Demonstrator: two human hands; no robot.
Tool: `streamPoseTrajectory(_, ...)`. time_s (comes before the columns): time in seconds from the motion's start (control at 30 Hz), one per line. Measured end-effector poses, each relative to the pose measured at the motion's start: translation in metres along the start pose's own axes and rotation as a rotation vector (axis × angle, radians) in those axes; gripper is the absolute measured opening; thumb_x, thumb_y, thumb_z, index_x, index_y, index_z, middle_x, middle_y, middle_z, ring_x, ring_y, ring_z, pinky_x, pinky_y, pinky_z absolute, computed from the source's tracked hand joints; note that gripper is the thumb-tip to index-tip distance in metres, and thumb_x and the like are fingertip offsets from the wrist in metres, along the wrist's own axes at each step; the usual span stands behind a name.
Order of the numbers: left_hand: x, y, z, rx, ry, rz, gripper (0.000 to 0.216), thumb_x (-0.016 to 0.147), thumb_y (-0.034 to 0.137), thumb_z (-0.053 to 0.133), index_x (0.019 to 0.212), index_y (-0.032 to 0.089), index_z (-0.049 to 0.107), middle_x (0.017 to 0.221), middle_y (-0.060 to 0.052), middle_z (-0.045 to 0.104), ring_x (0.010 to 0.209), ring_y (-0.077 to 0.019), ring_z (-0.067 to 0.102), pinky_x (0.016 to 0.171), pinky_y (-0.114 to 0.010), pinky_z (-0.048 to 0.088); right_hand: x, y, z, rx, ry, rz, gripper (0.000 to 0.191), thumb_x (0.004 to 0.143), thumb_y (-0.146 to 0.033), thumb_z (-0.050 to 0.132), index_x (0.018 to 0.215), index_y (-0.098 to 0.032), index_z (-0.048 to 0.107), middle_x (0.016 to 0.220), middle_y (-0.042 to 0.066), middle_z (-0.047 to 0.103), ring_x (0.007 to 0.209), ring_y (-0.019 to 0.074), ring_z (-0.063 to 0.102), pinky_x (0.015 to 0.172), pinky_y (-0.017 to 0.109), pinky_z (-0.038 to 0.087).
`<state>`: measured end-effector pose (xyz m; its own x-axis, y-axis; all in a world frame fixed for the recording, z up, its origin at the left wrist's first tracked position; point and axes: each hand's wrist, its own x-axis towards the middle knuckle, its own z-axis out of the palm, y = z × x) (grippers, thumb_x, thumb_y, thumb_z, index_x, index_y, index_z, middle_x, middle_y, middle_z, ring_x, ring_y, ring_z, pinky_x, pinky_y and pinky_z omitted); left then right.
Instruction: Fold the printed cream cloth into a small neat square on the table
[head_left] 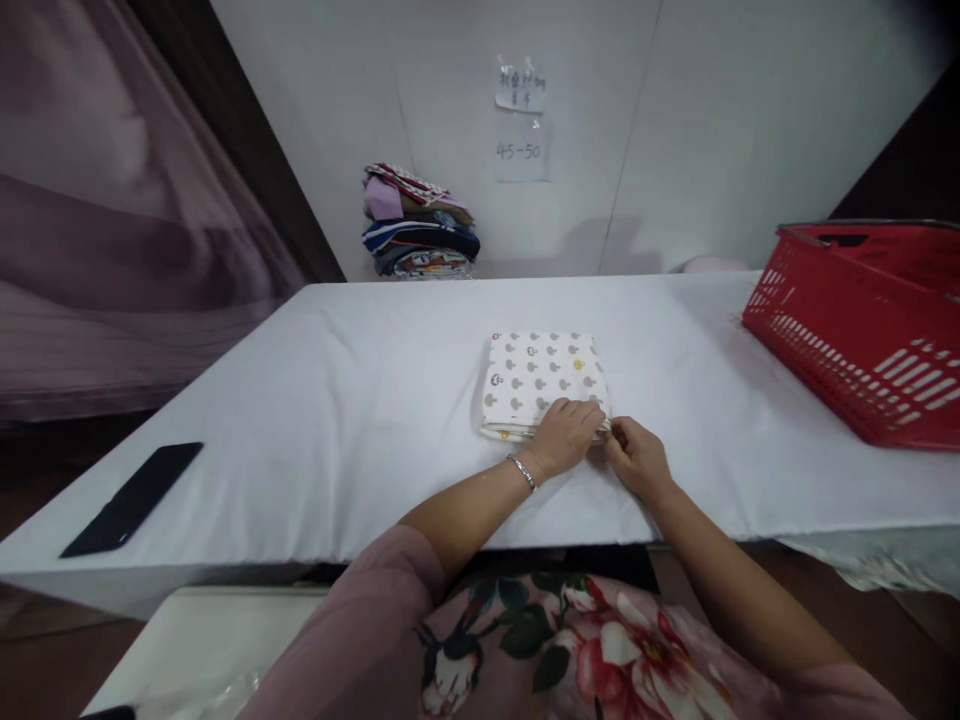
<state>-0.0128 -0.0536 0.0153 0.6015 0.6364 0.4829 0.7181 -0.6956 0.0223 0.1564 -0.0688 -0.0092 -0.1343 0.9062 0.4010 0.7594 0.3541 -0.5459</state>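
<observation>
A folded white cloth [536, 375] with a grey mushroom print and a few coloured mushrooms lies on the white-covered table [375, 400]. Its layered edge faces me. My left hand [566, 436], with a silver bracelet at the wrist, rests over the near right edge, its fingers bent round the layers. Right beside it, my right hand [637, 458] is closed in a pinch at the near right corner of the cloth. The fingertips of both hands are partly hidden.
A red plastic basket [847, 340] stands on the table's right side. At the far edge is a stack of folded fabrics [420, 222] against the wall. A dark flat object [139, 498] lies at the left. Paper notes [523, 148] hang on the wall.
</observation>
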Motion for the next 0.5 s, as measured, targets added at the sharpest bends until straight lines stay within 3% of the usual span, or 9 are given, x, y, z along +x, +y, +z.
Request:
streamPoseTrajectory(0.33, -0.033, -0.031, -0.02, 0.069, -0.172, -0.181, 0.028, 0.083, 0.004, 0.042, 0.102, 0.019, 0.055, 0.103, -0.006, 0.061, 0.098, -0.0191, 0.053, 0.084, -0.034, 0.039, -0.002, -0.005, -0.004, -0.102, -0.049, 0.039, 0.014, 0.079, -0.034, 0.048, 0.081, -0.022, 0.056, 0.065, -0.001, 0.059, 0.056, 0.0141, 0.052, 0.055, 0.025, 0.037)
streamPoseTrajectory(0.5, -0.042, -0.038, -0.022, 0.073, -0.133, -0.17, 0.023, 0.084, 0.007, 0.043, 0.098, 0.019, 0.056, 0.102, -0.006, 0.061, 0.098, -0.0193, 0.053, 0.082, -0.034, 0.041, 0.001, -0.012, 0.001, -0.191, 0.023, 0.007, 0.027, 0.079, -0.037, 0.051, 0.1, -0.021, 0.055, 0.091, 0.003, 0.064, 0.073, 0.0177, 0.058, 0.058, 0.027, 0.039)
